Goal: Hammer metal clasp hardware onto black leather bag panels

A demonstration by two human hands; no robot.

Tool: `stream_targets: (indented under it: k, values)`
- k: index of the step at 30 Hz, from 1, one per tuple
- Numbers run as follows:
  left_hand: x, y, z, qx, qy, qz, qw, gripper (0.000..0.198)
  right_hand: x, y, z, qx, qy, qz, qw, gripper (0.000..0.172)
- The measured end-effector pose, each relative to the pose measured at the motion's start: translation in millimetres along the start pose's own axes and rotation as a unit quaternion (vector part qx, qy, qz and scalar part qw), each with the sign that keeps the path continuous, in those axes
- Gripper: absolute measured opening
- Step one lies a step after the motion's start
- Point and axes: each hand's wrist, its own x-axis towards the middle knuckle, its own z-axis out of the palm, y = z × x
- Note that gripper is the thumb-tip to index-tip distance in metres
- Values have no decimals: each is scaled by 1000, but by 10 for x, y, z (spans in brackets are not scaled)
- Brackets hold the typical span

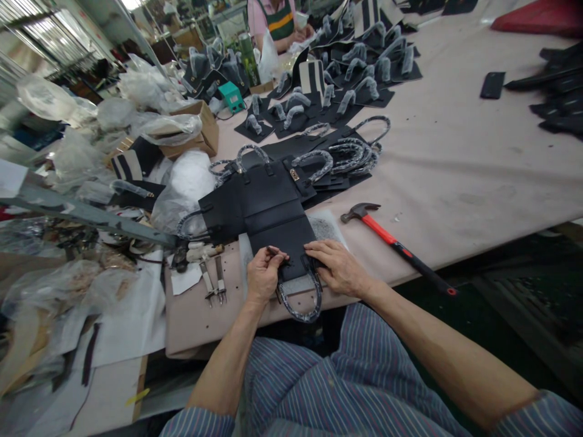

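Note:
In front of me a black leather bag panel [282, 237] lies on a pale board [330, 226], its wrapped loop handle [298, 315] hanging toward me over the table edge. My left hand [265, 273] is closed in a pinch on a small dark thing at the panel's left side; its kind is too small to tell. My right hand [337, 266] lies with fingers stretched out on the panel's right edge, beside one handle end. To the right rests a claw hammer [387, 233] with a red and black handle.
Pronged tools [214, 280] lie left of the board. Behind are stacked black bag panels with wrapped handles [353, 156] and several smaller pieces [319, 109]. A green device [231, 97], a cardboard box [207, 127], plastic bags [182, 182] and a phone [492, 85] lie around. A person [277, 24] sits opposite.

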Motion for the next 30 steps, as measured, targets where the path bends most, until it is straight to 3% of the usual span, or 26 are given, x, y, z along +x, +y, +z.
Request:
stream_targets:
  k: [4, 10, 15, 17, 21, 23, 25, 27, 30]
  values:
    - [-12, -24, -3, 38, -8, 24, 999, 11, -8, 15, 5, 5, 0, 0, 1000, 53]
    - [-53, 26, 27, 171, -4, 113, 979, 5, -17, 21, 16, 12, -1, 1, 1000, 54]
    - [-60, 76, 21, 177, -30, 128, 975, 7, -7, 65, -31, 79, 12, -7, 997, 51]
    - [-57, 78, 11, 177, -48, 129, 974, 8, -26, 123, -127, 88, 52, 14, 995, 45]
    - [-57, 50, -1, 195, -68, 145, 968, 11, -199, 319, -489, -77, 152, 147, 974, 38]
    - [-61, 27, -3, 201, -66, 153, 965, 11, -356, 421, -692, -184, 107, 251, 944, 39]
    - [-65, 4, -4, 199, -65, 156, 965, 11, -518, 494, -848, -244, 15, 358, 901, 36]
    - [-65, -17, -5, 191, -60, 156, 967, 11, -639, 520, -938, -232, -37, 431, 871, 27]
    - [-61, -42, -11, 176, -56, 153, 971, 11, -683, 453, -967, -20, -14, 518, 855, 10]
